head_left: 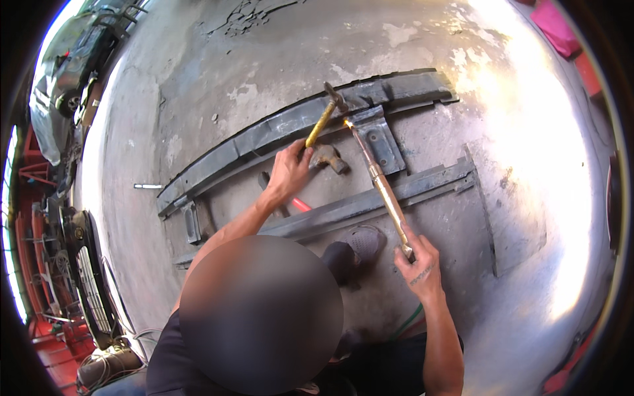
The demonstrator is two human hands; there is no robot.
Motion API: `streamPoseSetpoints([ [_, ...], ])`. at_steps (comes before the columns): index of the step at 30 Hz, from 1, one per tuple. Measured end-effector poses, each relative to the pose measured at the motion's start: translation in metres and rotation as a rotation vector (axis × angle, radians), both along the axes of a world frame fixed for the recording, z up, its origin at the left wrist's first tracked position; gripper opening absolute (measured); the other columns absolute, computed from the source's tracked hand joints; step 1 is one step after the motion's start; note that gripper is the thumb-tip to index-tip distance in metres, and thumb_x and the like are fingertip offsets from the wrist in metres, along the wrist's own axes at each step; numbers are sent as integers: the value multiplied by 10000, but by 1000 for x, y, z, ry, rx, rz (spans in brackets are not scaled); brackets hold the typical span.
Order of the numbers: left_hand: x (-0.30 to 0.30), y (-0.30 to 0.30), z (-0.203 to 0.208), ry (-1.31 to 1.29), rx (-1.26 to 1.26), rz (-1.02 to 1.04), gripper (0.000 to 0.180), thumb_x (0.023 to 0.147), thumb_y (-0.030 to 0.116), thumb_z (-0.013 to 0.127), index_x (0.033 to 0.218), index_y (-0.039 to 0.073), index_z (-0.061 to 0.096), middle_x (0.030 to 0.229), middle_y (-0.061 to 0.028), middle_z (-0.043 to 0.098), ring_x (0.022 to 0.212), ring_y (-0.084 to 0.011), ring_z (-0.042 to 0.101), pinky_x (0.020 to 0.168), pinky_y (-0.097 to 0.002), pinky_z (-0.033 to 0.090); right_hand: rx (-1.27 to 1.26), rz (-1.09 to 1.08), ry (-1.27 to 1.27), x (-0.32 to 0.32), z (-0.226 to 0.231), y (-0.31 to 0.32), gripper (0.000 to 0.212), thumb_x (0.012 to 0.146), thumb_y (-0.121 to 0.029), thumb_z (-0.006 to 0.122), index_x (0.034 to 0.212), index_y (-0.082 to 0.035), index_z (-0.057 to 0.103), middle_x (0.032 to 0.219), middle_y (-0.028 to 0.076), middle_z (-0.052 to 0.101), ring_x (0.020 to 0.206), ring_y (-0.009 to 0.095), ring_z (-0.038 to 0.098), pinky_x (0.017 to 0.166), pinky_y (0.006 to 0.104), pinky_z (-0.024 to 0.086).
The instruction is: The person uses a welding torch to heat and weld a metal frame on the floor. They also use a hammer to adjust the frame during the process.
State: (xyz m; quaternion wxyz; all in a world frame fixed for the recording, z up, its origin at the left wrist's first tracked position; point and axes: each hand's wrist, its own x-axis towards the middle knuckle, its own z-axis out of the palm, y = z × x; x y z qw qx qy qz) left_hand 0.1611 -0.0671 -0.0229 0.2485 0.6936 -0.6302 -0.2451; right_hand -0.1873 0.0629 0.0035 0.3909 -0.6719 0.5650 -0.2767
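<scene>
A long, curved grey metal beam [264, 134] lies on the concrete floor, beyond both hands and stretching away to either side of the left one. It looks heavy and stiff; its plain far left stretch, well away from the flame, would be the safer place to hold, as the metal near the flame is probably hot. A straighter grey rail [429, 187] crosses nearer, between the hands and the person's shoe [365, 243].

A slim brass-coloured torch [382, 186] reaches forward from the right hand [420, 263], which is wrapped around its rear end; its glowing tip meets or nearly meets the beam. It seems light but long, best held at that cool rear end. The left hand [289, 170] is closed on the yellow handle of a hammer [321, 124], likely head-heavy, its head over the beam. Just right of that hand lies a rusty hammer head [328, 158].
</scene>
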Motion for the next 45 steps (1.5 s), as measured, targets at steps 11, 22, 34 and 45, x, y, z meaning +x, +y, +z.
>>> streamPoseSetpoints([
  [11,-21,-7,60,213,-253,11,409,1068,285,600,1308,-46,619,741,-122,579,659,-184,526,630,-364,457,-2,6,14,4,-1,-10,586,839,-12,741,1415,-38,634,846,173,620,653,269,587,635,399,501],
  [22,-3,-28,39,2,32,3,387,1038,261,605,1232,-71,646,767,-241,615,664,-296,574,663,-426,460,-18,-9,30,2,-1,-6,621,827,-38,759,1434,-87,634,807,139,586,637,254,587,621,401,510],
  [34,-4,7,16,195,40,59,401,1048,329,598,1131,-57,669,683,-45,543,636,-123,492,595,-342,419,-105,28,125,12,-7,-9,668,812,-59,770,1461,-116,619,811,124,574,644,272,630,622,410,541],
  [45,-9,40,-6,615,249,314,356,1054,292,619,1113,-59,610,675,-14,547,496,-94,480,442,-303,375,-188,73,267,23,-7,-2,688,790,-20,760,1457,-90,608,848,139,559,668,305,644,624,440,551],
])
